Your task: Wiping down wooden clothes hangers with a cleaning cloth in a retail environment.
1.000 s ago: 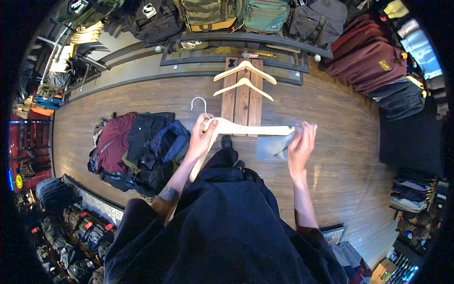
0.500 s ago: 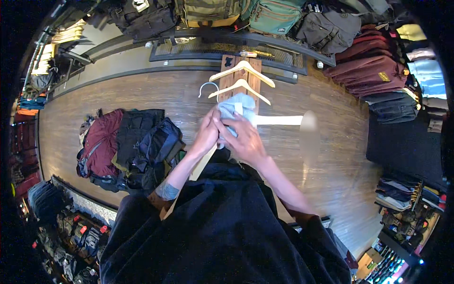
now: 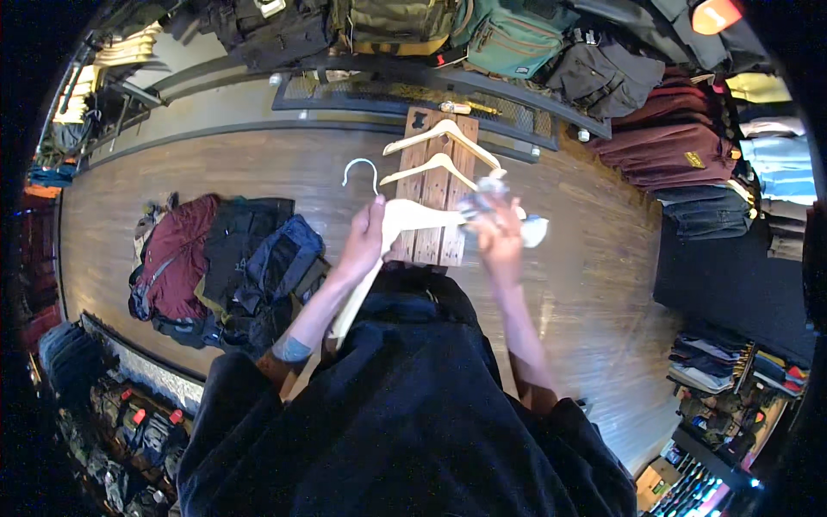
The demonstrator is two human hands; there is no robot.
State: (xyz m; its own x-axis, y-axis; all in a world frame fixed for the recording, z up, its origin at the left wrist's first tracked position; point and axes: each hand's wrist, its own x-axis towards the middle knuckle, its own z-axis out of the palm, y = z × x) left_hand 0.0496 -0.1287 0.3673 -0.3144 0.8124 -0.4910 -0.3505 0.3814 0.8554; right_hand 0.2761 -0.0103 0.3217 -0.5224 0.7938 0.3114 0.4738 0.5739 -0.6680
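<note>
A pale wooden hanger [image 3: 415,215] with a metal hook is gripped near its neck by my left hand [image 3: 363,239]. One arm of the hanger slopes down past my left wrist; the other points right. Over at that right arm, my right hand [image 3: 501,246] is closed around a bunched blue-grey cloth [image 3: 475,205], pressed against the wood. Motion smears the fingers and cloth there, and the hanger's pale tip shows beyond them. Two more wooden hangers lie on a slatted wooden bench [image 3: 428,246] ahead: a far hanger [image 3: 446,129] and a nearer hanger [image 3: 441,161].
Left on the wood floor lies a pile of clothes and bags, including a maroon jacket [image 3: 181,254] and dark blue bag [image 3: 289,254]. Backpacks, among them a green backpack [image 3: 517,39], line the far shelf. Maroon garments [image 3: 663,142] hang at right. An orange-handled tool [image 3: 457,108] lies beyond the bench.
My right hand has moved right, away from my left hand, carrying the cloth from the hanger's middle toward its right end. The hanger's middle is now bare, and my left hand has shifted slightly left.
</note>
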